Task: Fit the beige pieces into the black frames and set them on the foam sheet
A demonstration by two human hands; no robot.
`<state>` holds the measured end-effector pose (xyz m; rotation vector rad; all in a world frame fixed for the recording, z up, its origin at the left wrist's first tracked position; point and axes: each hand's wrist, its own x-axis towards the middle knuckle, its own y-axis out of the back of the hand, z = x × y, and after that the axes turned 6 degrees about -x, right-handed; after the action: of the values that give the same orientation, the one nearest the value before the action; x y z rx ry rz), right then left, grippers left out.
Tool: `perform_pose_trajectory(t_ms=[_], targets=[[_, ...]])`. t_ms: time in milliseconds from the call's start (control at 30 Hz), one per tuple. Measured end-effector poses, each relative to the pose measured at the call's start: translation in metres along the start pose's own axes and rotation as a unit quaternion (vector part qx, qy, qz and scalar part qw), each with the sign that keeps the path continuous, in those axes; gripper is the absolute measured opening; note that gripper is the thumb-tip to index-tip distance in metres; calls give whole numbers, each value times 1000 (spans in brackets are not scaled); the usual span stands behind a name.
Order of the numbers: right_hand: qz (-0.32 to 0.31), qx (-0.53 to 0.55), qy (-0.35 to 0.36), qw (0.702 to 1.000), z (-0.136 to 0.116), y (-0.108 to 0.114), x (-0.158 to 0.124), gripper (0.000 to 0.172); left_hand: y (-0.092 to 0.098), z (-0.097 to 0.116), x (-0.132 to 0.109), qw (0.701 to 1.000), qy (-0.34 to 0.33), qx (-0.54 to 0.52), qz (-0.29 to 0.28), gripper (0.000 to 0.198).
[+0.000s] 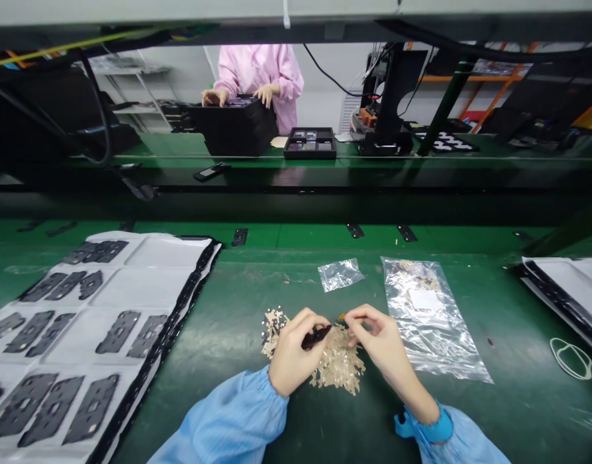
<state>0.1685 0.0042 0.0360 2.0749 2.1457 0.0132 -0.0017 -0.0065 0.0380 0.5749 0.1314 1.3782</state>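
Observation:
My left hand [296,351] is closed around a small black plastic part [316,336], tilted above the bench. Close by on the right, my right hand [375,332] pinches at the far end of that part, where a small orange-yellow bit [342,317] shows by the fingertips. What exactly the right fingers hold is too small to make out. Beneath both hands lies a pile of small beige pieces [339,367]. A smaller heap of beige pieces with dark squares [272,322] sits just left of it, partly behind my left hand.
At left, a white-lined tray [145,277] holds several flat black parts. A clear bag of beige pieces [428,316] and a small empty bag [341,275] lie on the green bench. A rubber band [571,359] is at right. Across the bench, a person in pink [261,71] handles stacked black trays [238,125].

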Motion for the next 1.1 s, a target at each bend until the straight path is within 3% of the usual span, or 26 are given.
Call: perform_pose_trajectory(t_ms=[133,400,500,567,667,733,900,1100], targets=[[-13,-25,19,999,4,-8,-6,20,-5,2,-6,997,-35,-56,50,15],[-34,-2,7,999,7,-13,-8,21,-10,-4,-10,996,-27,-80,38,24],[-51,35,-3,998,4,-14,-7,22,-9,-4,-5,991,19,-114,63,19],[-51,58,-19,997,0,-13,-6,24,-8,-4,-1,979,89,-168,74,15],[-40,97,-63,992,-5,-11,-6,24,-8,-4,2,931,218,-286,62,23],[-43,128,-93,987,-7,-10,-5,25,-9,-4,2,895,267,-354,54,27],[-72,165,-121,976,-6,-9,-5,28,-10,-2,1,858,293,-420,36,26],[-60,156,-109,980,-6,-10,-6,25,-11,0,-1,875,275,-397,26,26]])
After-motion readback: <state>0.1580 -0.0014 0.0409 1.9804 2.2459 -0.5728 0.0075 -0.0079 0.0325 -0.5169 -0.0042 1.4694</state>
